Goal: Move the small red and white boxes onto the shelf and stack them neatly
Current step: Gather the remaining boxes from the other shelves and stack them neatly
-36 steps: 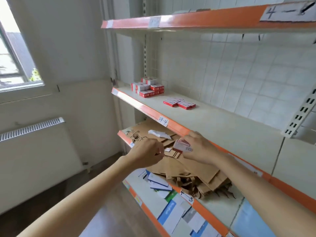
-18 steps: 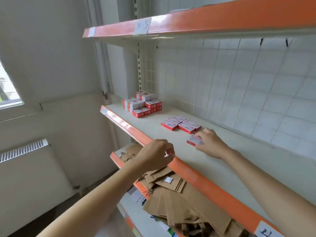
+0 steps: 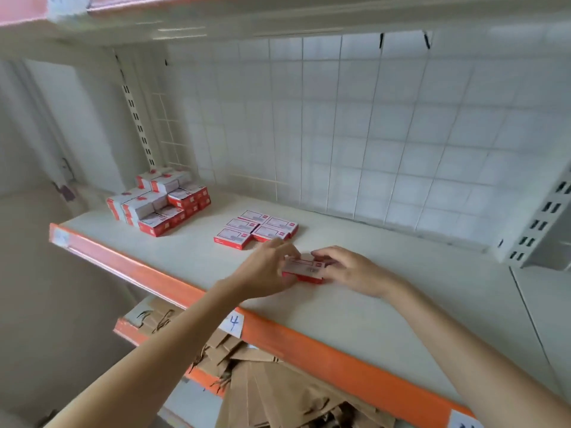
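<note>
Both bare forearms reach forward over the shelf (image 3: 355,319). The left hand (image 3: 265,271) and the right hand (image 3: 349,270) meet above its middle, fingers curled, pinching a small red and white box (image 3: 304,268) from opposite ends.

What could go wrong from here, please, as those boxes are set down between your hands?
The boxes pinched between left hand and right hand may slip askew when released. The left hand lies close to the flat group of boxes and might nudge it out of line.
</note>
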Demonstrator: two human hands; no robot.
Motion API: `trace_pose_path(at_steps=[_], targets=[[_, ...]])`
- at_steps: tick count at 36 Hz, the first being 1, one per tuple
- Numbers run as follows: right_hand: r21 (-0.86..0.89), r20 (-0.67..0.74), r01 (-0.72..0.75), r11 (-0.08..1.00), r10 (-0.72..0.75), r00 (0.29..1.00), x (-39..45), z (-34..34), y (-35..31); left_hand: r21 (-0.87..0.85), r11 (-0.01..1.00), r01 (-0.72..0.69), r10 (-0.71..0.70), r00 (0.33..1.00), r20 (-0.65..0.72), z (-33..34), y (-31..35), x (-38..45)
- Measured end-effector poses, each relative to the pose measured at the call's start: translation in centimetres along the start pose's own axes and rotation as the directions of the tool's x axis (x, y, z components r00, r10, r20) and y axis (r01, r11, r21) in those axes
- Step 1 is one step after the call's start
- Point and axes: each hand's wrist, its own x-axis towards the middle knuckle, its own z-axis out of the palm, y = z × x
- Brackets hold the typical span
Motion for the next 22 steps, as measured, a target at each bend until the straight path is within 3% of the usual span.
trace_pose_path(at_steps=[4,8,12,16,22], targets=[[0.197,-0.258,-0.009,0.980,0.060,0.964,0.0,1.1,1.5,-0.080,0.995,-0.061,0.066,0.996,0.060,0.0,-1.2,1.1],[0.042,-0.378,0.033,0.999,-0.015,0.926,0.1,1.5,1.4,-0.232,0.969,-0.086,0.116,0.986,0.118,-0.3,-3.0,1.1],[-0.057,-0.410,0.078,0.995,-0.095,0.907,0.0,1.7,1.6,-0.311,0.944,-0.105,0.143,0.985,0.100,-0.1,-3.7,0.9],[-0.115,-0.424,0.095,0.989,-0.135,0.896,-0.1,1.7,1.8,-0.458,0.888,-0.028,0.081,0.992,0.095,-0.3,-3.5,0.8],[-0.139,-0.435,0.075,0.987,-0.129,0.891,0.0,1.7,2.2,-0.453,0.891,-0.041,0.037,0.999,-0.018,0.2,-3.7,0.8]])
